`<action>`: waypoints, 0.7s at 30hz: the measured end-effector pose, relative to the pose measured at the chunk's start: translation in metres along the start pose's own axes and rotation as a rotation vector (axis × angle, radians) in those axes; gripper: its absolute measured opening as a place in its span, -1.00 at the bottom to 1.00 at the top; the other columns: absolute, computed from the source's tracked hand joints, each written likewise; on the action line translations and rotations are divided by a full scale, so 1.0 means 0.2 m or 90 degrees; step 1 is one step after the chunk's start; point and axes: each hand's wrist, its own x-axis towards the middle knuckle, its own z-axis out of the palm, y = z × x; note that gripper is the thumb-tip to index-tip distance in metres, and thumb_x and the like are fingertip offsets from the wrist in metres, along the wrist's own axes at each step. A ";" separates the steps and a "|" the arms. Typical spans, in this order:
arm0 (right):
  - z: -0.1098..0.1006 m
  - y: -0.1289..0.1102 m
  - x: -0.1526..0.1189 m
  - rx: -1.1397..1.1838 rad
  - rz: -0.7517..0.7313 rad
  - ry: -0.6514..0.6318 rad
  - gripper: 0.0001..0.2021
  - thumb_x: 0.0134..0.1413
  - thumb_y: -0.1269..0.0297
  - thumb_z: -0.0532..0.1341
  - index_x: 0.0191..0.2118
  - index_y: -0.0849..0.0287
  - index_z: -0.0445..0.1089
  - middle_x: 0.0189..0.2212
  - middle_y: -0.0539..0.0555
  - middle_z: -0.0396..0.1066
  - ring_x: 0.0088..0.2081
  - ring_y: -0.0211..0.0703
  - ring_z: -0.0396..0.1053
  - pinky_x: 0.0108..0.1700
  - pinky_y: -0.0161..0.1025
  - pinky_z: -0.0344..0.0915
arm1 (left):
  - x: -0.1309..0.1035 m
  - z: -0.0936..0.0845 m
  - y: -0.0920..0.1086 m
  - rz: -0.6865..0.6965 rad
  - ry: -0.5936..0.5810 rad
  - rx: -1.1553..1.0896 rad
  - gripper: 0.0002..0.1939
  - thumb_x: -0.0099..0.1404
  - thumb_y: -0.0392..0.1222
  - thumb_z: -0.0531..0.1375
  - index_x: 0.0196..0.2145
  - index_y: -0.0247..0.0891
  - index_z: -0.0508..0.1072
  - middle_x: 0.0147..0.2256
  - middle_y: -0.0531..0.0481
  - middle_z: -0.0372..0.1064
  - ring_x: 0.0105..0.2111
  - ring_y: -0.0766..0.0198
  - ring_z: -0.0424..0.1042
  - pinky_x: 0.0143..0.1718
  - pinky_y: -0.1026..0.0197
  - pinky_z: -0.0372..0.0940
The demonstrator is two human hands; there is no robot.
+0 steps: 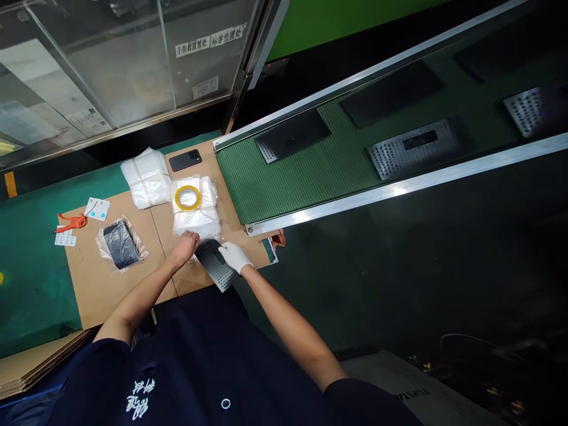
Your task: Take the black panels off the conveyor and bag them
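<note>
My right hand [235, 258], in a white glove, grips the side of a dark panel [216, 266] with rows of small slots at its near end. The panel is tilted over the cardboard near my body. My bare left hand [185, 248] is closed at the panel's far end, by the near edge of a stack of clear plastic bags [197, 222]; what its fingers pinch is hidden. A roll of yellow tape [187, 197] rests on that stack. To the left, a dark stack of pieces in clear plastic [120, 244] lies on the cardboard sheet [93, 290].
On the right, a green conveyor belt [248, 183] with metal rails carries several dark panels [293, 136]. A second bag bundle [146, 177], a phone [185, 160], an orange tool [71, 222] and label sheets [97, 208] lie on the table. A clear-fronted cabinet [133, 65] stands behind.
</note>
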 end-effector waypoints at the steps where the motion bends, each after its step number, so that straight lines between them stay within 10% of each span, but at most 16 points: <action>1: 0.02 0.01 -0.01 0.008 0.010 0.009 -0.79 0.34 0.29 0.15 -0.14 0.20 0.54 -0.13 0.24 0.60 -0.06 0.03 0.50 -0.07 -0.23 0.29 | 0.00 0.00 0.00 0.006 -0.003 0.000 -0.76 0.50 -0.25 0.08 -0.27 -0.25 0.52 -0.27 -0.20 0.50 -0.12 0.00 0.42 0.00 -0.02 0.33; 12: 0.09 0.07 -0.04 0.094 0.048 0.047 -0.73 0.37 0.31 0.10 0.00 0.23 0.50 -0.08 0.22 0.61 -0.06 -0.04 0.52 -0.03 -0.24 0.36 | -0.03 -0.08 -0.05 0.070 0.045 0.011 -0.53 0.39 -0.42 0.03 0.19 -0.30 0.45 0.10 -0.24 0.45 0.19 -0.03 0.31 0.27 -0.13 0.25; 21: 0.05 0.06 0.03 0.114 0.001 0.042 -0.74 0.36 0.32 0.11 -0.02 0.27 0.50 -0.05 0.27 0.58 -0.03 -0.02 0.50 0.03 -0.21 0.34 | -0.11 -0.02 -0.13 0.229 -0.150 0.136 -0.14 0.22 -0.51 0.10 0.46 -0.21 0.10 0.47 -0.19 0.01 0.52 -0.11 -0.25 0.47 -0.28 -0.17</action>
